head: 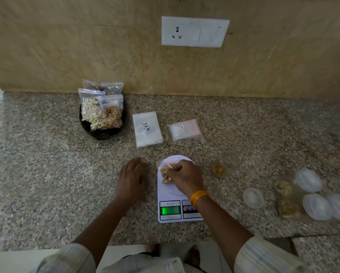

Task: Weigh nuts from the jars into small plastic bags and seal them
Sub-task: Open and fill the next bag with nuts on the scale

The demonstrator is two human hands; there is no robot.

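Note:
A small clear bag of brown nuts lies on the round platform of a white digital scale, whose green display is lit. My right hand rests over the platform with its fingers closed on the bag. My left hand lies flat on the counter just left of the scale, fingers together, holding nothing. An open glass jar with a few nuts stands right of the scale. Two more clear jars of pale nuts stand at the right.
A black plate at the back left carries several filled bags of nuts. Two packs of empty plastic bags lie behind the scale. Several white lids lie at the right. A wall with a socket plate rises behind.

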